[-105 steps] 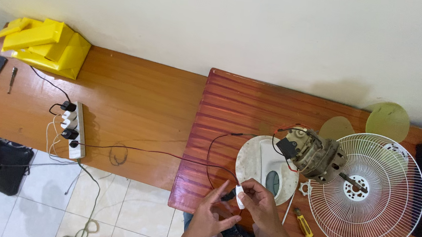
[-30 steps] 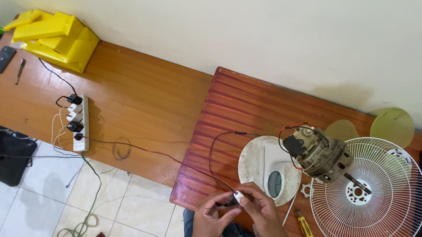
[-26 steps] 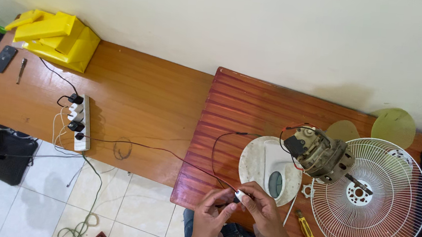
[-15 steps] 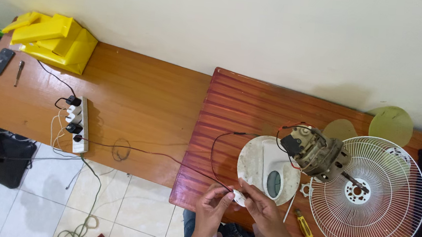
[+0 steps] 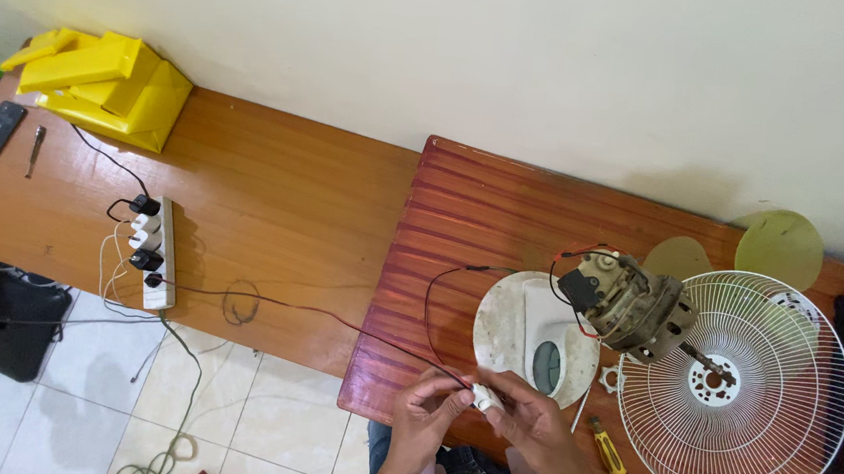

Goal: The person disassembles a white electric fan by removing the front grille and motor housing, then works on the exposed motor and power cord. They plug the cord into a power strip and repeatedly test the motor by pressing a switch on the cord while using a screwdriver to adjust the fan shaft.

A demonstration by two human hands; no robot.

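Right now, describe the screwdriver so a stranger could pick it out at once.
Start at the round white wire fan guard on the reddish table. Just off its lower left rim, beside the right hand, lies the screwdriver. It alone has a yellow handle.

We have one view only, from a camera worn on the head, looking steeply down from well above the long brown wooden desk. It faces the pale cream wall, which fills the top of the frame. The left hand and right hand sit low at the bottom edge, nearest to us. The white round wire fan guard lies far right, the yellow plastic box far left, and grey tiled floor shows at the lower left
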